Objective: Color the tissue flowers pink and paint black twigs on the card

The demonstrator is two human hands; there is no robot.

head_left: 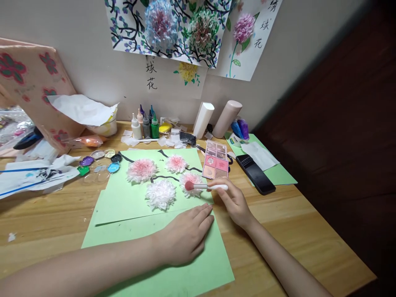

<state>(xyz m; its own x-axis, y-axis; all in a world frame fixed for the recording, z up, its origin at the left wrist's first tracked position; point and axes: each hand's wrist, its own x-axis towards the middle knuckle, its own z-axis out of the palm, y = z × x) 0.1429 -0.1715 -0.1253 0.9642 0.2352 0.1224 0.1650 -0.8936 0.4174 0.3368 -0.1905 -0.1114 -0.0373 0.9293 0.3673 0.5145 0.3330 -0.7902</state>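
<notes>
My right hand (234,202) pinches a makeup brush (201,187) by its white handle. The pink bristles are over the right-hand paper flower (192,181); whether they touch it I cannot tell. My left hand (190,235) lies flat on the green paper (123,202), fingers stretched out below that flower. Two more pink-tinted paper flowers (141,170) sit higher on the sheet, beside black painted branches. The lower flower (161,194) looks almost white. Just above my right hand, an open makeup palette (215,160) shows pink and beige pans.
A black phone (255,174) lies to the right. Several paint bottles (145,126) and two upright containers (203,120) stand along the wall. At the left are a paint palette (99,167) and a stained tissue (40,177). Flower pictures (167,29) hang on the wall.
</notes>
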